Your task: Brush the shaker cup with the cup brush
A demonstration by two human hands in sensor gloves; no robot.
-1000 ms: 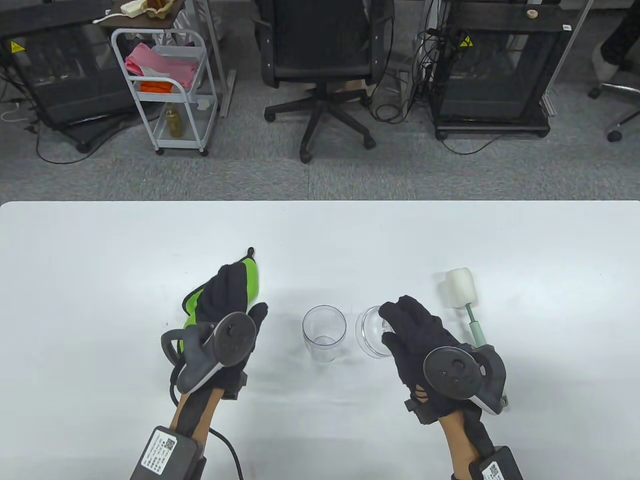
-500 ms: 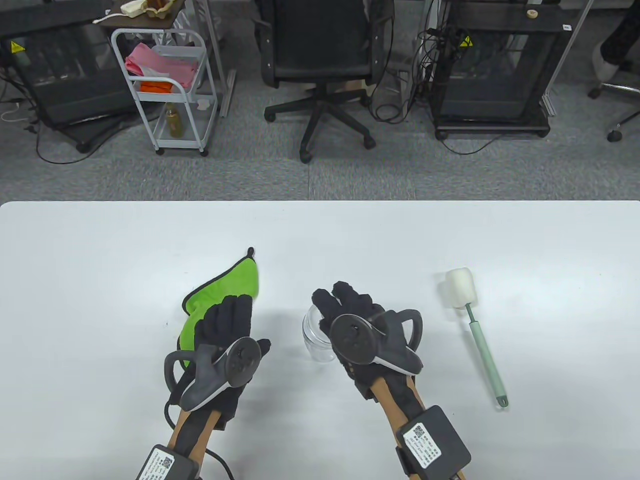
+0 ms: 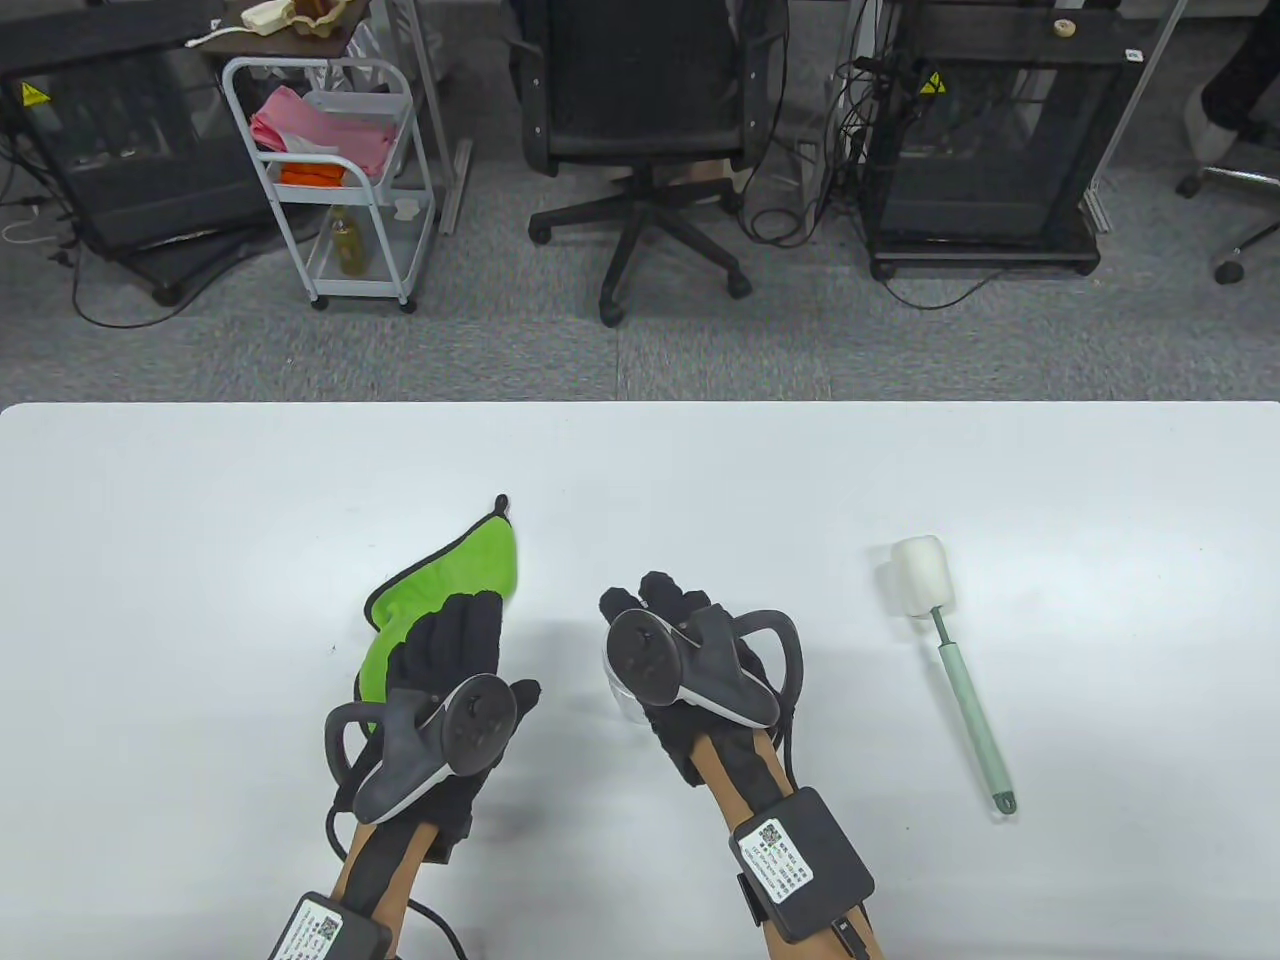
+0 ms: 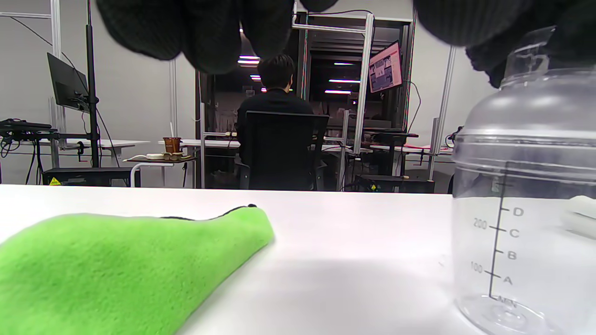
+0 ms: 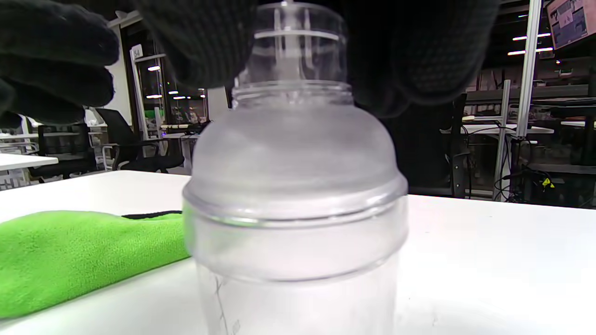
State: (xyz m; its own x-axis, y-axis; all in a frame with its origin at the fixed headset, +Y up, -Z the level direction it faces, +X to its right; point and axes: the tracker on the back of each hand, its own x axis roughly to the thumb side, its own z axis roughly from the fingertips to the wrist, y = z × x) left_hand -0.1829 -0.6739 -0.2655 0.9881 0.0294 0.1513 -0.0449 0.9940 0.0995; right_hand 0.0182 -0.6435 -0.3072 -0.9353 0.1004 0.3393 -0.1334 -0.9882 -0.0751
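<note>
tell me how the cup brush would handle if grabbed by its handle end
The cup brush probably lifts easily: its green handle is thin and its white head looks like sponge. That bulky head may make the far end droop a little. Lying flat, the round handle might roll if nudged.

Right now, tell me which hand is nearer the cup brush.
Right. The right hand sits on the shaker cup, left of the cup brush; the left hand is farther left, on the green cloth.

From above, your black-gloved right hand [image 3: 690,640] hides almost all of the clear plastic shaker cup [image 3: 622,695]. In the right wrist view the cup's base is cut off.
</note>
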